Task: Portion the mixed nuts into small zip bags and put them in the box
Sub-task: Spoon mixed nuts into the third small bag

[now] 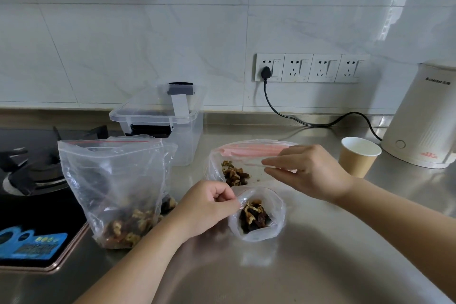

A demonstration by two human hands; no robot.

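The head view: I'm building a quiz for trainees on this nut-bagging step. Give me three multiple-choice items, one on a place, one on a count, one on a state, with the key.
1. Where does the paper cup stand?
A. on the hob
B. inside the clear box
C. beside the white kettle

2. How many wall sockets have a plug in them?
A. one
B. three
C. all four

3. What state is the small zip bag at the left hand in?
A. sealed and empty
B. open at the top with nuts inside
C. lying in the box

Key: 1 C, the cup sits on the steel counter just left of the kettle. 2 A, only the leftmost socket carries the black plug. 3 B, its mouth gapes while the left hand pinches the rim, and the nuts show inside.
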